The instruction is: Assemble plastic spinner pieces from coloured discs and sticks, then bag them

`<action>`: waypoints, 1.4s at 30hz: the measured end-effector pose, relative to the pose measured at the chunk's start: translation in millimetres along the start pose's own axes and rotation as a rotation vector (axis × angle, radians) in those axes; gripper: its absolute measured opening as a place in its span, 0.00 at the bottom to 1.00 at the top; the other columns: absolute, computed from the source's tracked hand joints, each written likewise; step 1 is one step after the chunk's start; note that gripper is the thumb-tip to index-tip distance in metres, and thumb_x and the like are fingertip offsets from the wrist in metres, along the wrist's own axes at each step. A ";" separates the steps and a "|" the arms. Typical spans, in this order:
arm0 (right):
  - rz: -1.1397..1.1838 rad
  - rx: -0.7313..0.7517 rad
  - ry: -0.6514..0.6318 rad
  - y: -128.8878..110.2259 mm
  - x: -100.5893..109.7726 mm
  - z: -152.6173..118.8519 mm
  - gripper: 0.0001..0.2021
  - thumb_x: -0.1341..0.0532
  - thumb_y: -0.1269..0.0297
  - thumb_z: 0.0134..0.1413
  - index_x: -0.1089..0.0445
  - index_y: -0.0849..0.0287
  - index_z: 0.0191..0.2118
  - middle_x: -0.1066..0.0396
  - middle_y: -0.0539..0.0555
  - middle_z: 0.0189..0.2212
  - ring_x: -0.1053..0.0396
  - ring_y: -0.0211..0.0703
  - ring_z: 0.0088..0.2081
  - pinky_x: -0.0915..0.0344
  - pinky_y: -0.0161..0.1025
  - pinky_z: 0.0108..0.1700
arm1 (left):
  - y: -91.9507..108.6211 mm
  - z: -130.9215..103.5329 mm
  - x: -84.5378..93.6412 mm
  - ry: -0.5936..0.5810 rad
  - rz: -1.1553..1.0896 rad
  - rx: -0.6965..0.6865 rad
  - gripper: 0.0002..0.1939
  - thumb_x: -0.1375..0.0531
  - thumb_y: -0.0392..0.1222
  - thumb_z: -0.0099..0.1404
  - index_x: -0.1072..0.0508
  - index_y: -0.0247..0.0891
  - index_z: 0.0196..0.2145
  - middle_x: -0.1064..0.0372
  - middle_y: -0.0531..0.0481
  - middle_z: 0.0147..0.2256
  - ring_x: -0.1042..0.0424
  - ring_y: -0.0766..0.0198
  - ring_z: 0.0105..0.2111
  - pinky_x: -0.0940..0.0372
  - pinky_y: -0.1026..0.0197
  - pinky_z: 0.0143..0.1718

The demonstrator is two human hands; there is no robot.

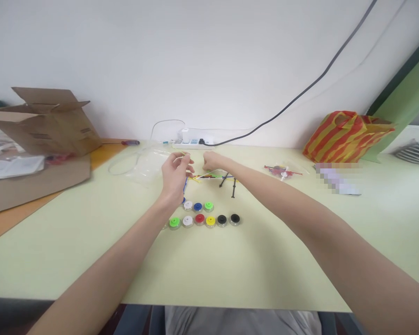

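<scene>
My left hand (176,174) is raised over the table, its thumb and fingers pinched on a thin yellow-green plastic stick that shows only in part. Beside it, my right hand (212,161) is curled closed above the coloured sticks; whatever its fingers hold is hidden. Under both hands lies a group of thin plastic sticks in blue, yellow, red and green. Two black sticks (233,188) lie below my right wrist. Nearer to me, round caps with clear bases form two rows, among them a green cap (175,222), a red cap (199,218) and a black cap (235,218).
A clear plastic bag (143,167) lies left of my hands. A white power strip (192,143) with a dark cable (286,106) stands along the wall. Cardboard box (52,125) at left; striped bag (335,139) and bagged red parts (282,171) at right. A screwdriver (130,143) lies behind.
</scene>
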State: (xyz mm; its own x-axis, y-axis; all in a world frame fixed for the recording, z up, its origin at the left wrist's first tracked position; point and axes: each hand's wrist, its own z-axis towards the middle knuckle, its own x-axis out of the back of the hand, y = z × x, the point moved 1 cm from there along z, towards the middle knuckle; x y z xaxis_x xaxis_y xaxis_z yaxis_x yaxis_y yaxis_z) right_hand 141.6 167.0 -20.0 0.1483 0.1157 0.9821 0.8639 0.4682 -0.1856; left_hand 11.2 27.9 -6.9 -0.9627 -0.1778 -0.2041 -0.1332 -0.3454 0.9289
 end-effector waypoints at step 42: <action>-0.489 0.100 -0.156 70.1 37.6 -269.1 0.09 0.44 0.78 0.58 0.29 0.59 0.39 0.25 0.58 0.33 0.32 0.44 0.30 0.55 0.40 0.30 | 13.7 -43.6 -28.2 -0.386 0.224 -0.090 0.19 0.48 0.56 0.74 0.38 0.45 0.56 0.24 0.48 0.37 0.25 0.60 0.35 0.31 0.57 0.39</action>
State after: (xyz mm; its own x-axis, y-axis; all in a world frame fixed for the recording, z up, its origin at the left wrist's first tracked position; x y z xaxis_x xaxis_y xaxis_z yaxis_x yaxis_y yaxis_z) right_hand 337.3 -31.6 12.1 -0.3416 -0.0117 0.9398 0.7627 0.5809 0.2845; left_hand 46.8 -12.0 -1.9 -0.9850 0.0931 0.1450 0.0932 -0.4198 0.9028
